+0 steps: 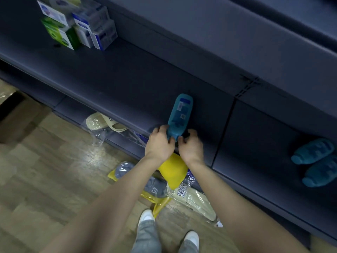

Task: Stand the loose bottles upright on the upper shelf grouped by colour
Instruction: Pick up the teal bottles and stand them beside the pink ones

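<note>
Hands meet on one teal bottle (180,115): left hand (159,142) and right hand (191,147) each curl fingers round its near end at the front of the dark shelf (127,84). Two more teal bottles (312,151) lie on their sides well to the right.

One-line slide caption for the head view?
Left hand and right hand grip the near end of a teal bottle on the dark shelf; two teal bottles lie on their sides further right.

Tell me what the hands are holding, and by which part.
A blue bottle, held by both: the left hand and the right hand grip its near, narrower end from either side. Its far end is free.
</note>
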`<act>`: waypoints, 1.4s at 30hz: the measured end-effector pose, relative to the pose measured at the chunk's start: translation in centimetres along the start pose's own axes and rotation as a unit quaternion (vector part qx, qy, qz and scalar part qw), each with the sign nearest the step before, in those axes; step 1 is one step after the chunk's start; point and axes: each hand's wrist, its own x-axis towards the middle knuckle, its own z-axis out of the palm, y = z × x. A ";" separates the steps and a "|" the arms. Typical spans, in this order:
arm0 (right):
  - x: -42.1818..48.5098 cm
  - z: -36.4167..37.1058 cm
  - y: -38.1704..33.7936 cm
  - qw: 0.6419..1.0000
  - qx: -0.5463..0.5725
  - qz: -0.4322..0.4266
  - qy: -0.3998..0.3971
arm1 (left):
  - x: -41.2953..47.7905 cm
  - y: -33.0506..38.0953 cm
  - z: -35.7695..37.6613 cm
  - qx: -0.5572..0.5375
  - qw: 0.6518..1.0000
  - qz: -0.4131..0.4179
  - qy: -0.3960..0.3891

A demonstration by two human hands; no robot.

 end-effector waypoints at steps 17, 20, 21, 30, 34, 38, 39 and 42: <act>0.1 0.9 -2.2 0.972 0.173 0.158 0.014 | -0.5 0.4 0.1 -0.146 0.987 -0.030 0.062; 0.0 1.1 -2.5 0.949 0.251 0.191 -0.002 | -0.8 0.8 -0.2 -0.153 0.985 -0.029 0.070; -0.2 0.9 -2.7 0.943 0.270 0.195 -0.008 | -0.9 0.9 -0.3 -0.155 0.985 -0.030 0.070; -1.6 -1.4 -4.1 0.890 0.399 0.219 -0.015 | -2.3 1.6 -1.9 -0.150 0.987 0.016 0.051; -2.5 -2.9 -4.7 0.853 0.457 0.251 -0.027 | -3.0 1.8 -3.1 -0.182 0.982 0.046 0.024; -3.5 -3.8 -5.0 0.822 0.496 0.275 -0.039 | -4.5 2.4 -4.7 -0.129 0.988 0.087 0.005; -3.9 -4.0 -5.1 0.818 0.502 0.277 -0.044 | -4.9 2.6 -5.1 -0.084 0.991 0.107 0.003; -5.0 -4.7 -5.1 0.817 0.504 0.272 -0.066 | -5.9 3.0 -6.3 0.060 0.984 0.164 -0.017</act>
